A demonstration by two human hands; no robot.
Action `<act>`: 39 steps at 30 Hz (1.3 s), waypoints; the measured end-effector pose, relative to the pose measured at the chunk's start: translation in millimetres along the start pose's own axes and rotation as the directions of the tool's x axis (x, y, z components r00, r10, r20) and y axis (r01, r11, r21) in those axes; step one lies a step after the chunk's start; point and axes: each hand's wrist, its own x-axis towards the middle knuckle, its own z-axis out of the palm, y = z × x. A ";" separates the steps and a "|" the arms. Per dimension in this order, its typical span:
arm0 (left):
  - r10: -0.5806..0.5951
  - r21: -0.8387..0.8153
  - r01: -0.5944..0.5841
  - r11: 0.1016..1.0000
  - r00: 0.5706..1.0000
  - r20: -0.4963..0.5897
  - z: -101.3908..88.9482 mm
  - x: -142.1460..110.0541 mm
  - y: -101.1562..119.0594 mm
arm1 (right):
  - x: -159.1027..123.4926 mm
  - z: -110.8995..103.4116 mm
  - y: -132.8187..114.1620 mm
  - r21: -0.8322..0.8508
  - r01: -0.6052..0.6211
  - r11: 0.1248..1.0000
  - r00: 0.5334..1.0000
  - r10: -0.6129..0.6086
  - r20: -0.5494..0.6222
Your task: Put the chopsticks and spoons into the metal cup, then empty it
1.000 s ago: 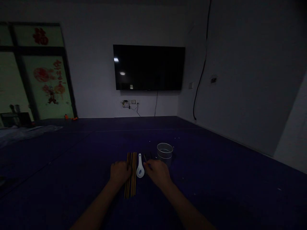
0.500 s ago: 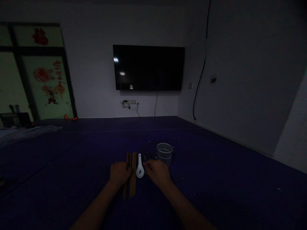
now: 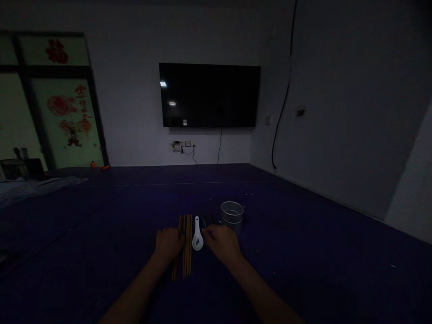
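My left hand [image 3: 168, 243] is closed at the left side of a row of several wooden chopsticks [image 3: 187, 252]. Its thumb and fingers grip the leftmost ones, which lean slightly away from the others. A white ceramic soup spoon [image 3: 197, 240] with a blue mark in its bowl lies between my hands, bowl toward me. My right hand [image 3: 222, 243] is closed, its fingertips pinching a thin, light-coloured utensil handle [image 3: 204, 222]; the rest of it is hidden. Just beyond that hand stands a grey metal cup [image 3: 232, 213], partly covered by it.
Everything lies on a dark blue floor covering [image 3: 135, 216] with small white specks. A television [image 3: 209, 95] hangs on the far wall, above sockets and cables. A black cable [image 3: 281, 112] runs down the right wall. Clear plastic sheeting [image 3: 40, 189] lies at the left.
The leftmost chopsticks have tilted slightly, their near ends shifting a little left. Both hands stay in nearly the same places; the spoon and cup look unchanged.
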 end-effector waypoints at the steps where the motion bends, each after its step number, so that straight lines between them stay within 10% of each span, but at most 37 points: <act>1: -0.004 0.001 0.004 1.000 1.000 0.002 0.1 0.4 0.0 | 0.1 0.2 0.2 0.002 0.003 1.000 1.000 -0.003 -0.002; 39: 0.004 0.006 -0.004 1.000 0.999 0.038 1.6 5.6 -5.3 | 0.6 0.3 0.1 0.000 0.009 1.000 1.000 -0.009 0.001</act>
